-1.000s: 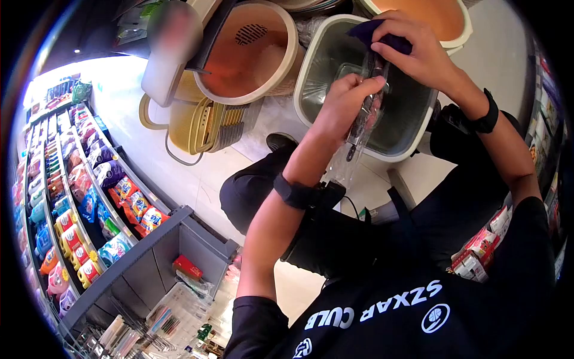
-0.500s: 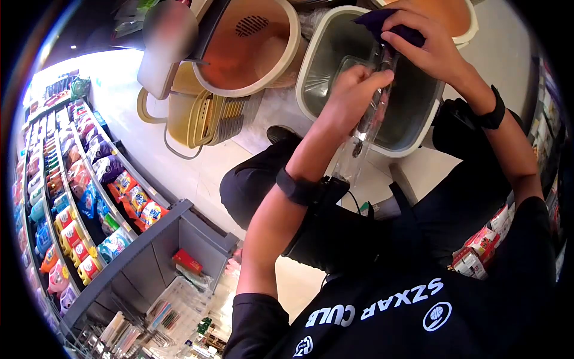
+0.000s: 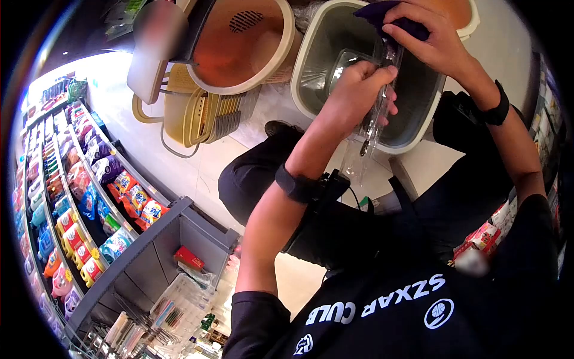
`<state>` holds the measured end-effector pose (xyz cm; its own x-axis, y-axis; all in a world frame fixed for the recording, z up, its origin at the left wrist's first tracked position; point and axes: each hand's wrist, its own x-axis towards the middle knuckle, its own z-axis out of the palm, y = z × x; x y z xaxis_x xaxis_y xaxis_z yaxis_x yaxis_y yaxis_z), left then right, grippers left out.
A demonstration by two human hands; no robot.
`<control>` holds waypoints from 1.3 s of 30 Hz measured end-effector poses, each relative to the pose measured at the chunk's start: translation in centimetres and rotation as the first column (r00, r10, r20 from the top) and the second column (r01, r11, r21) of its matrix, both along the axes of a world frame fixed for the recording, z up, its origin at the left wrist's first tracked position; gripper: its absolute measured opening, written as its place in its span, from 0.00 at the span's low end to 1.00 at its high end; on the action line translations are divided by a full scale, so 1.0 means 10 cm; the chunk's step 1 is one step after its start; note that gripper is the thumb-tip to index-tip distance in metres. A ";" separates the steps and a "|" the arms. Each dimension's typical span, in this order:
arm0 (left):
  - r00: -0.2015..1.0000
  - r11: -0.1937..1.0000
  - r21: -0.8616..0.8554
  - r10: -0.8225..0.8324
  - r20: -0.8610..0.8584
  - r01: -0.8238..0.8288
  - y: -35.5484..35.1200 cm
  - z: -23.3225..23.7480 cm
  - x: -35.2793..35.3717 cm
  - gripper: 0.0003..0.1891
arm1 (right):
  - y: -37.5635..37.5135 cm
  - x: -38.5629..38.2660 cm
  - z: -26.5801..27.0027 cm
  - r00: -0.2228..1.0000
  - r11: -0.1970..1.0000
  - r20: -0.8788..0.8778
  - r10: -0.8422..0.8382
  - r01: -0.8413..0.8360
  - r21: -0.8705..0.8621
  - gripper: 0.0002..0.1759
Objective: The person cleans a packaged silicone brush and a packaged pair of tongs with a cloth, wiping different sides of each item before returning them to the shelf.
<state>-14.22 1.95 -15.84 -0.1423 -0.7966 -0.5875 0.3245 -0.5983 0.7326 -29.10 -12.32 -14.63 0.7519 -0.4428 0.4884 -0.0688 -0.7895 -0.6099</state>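
Observation:
My left hand (image 3: 357,96) is closed around a clear plastic sleeve (image 3: 372,122), with a dark slim item visible inside. The sleeve's lower end hangs loose below that hand. My right hand (image 3: 431,39) pinches a dark purple piece (image 3: 409,29), cloth-like in look, at the sleeve's upper end. Both hands are above a grey bin (image 3: 412,113) with a pale rim. Inside the bin, beside my left hand, lies a clear plastic container (image 3: 342,64).
An orange-lined bin (image 3: 239,48) and yellow baskets (image 3: 185,113) stand to the left. Shelves of packaged goods (image 3: 78,233) line the far left. A grey crate (image 3: 161,251) with small items is at lower left; red-and-white packages (image 3: 484,236) lie at right.
My left hand has turned slightly, and its fingers now show beyond the sleeve. The sleeve hangs a little more upright. My right hand keeps its pinch. The view has shifted slightly.

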 end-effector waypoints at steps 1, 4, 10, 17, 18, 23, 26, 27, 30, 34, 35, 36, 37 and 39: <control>1.000 1.000 0.013 0.003 -0.009 -0.003 0.00 0.00 0.01 0.17 | 0.00 0.00 -0.01 1.000 1.000 0.003 0.013 -0.013 -0.004 0.05; 0.999 0.999 0.012 0.031 -0.025 -0.030 0.01 -0.02 -0.03 0.17 | -0.01 -0.01 0.03 0.996 0.993 0.093 0.003 -0.013 0.115 0.05; 0.989 0.991 -0.010 0.136 -0.066 -0.137 0.02 -0.01 -0.03 0.13 | -0.15 -0.12 0.06 0.943 0.970 0.225 -0.245 0.238 0.057 0.05; 0.973 0.985 0.021 0.174 -0.155 -0.173 0.01 -0.10 0.03 0.16 | -0.21 -0.04 0.08 0.815 0.878 0.382 -0.436 0.292 0.379 0.05; 0.976 0.987 0.011 0.161 -0.146 -0.161 0.01 -0.11 0.03 0.16 | -0.20 -0.03 0.10 0.815 0.850 0.360 -0.454 0.276 0.449 0.05; 0.965 0.992 -0.009 0.122 -0.234 -0.128 0.01 -0.07 0.01 0.17 | -0.22 -0.02 0.04 0.808 0.779 0.350 -0.474 0.200 0.594 0.06; 0.973 0.994 -0.036 0.097 -0.210 -0.107 0.02 -0.09 0.01 0.20 | -0.21 -0.03 0.08 0.823 0.794 0.324 -0.466 0.228 0.563 0.06; 0.970 0.995 -0.040 0.077 -0.230 -0.089 0.02 -0.10 0.03 0.22 | -0.20 -0.02 0.08 0.828 0.785 0.316 -0.464 0.220 0.579 0.07; 0.953 0.997 -0.031 0.059 -0.297 -0.071 0.03 -0.10 0.07 0.27 | -0.21 -0.02 0.06 0.830 0.767 0.291 -0.476 0.229 0.599 0.06; 0.884 0.991 0.024 0.128 -0.449 -0.131 0.04 -0.13 0.08 0.30 | -0.21 0.00 0.05 0.806 0.786 0.321 -0.497 0.262 0.560 0.06; 0.859 0.989 0.031 0.142 -0.492 -0.146 0.02 -0.14 0.10 0.30 | -0.22 0.00 0.06 0.799 0.791 0.325 -0.505 0.278 0.545 0.06; 0.845 0.988 0.028 0.147 -0.514 -0.155 0.02 -0.15 0.11 0.30 | -0.21 0.00 0.07 0.793 0.795 0.329 -0.513 0.295 0.530 0.06; 0.831 0.986 0.027 0.152 -0.535 -0.164 0.02 -0.15 0.11 0.30 | -0.21 0.01 0.08 0.780 0.786 0.338 -0.526 0.294 0.544 0.06; 0.818 0.984 0.024 0.160 -0.553 -0.176 0.04 -0.15 0.11 0.30 | -0.19 0.02 0.10 0.755 0.765 0.352 -0.553 0.294 0.572 0.06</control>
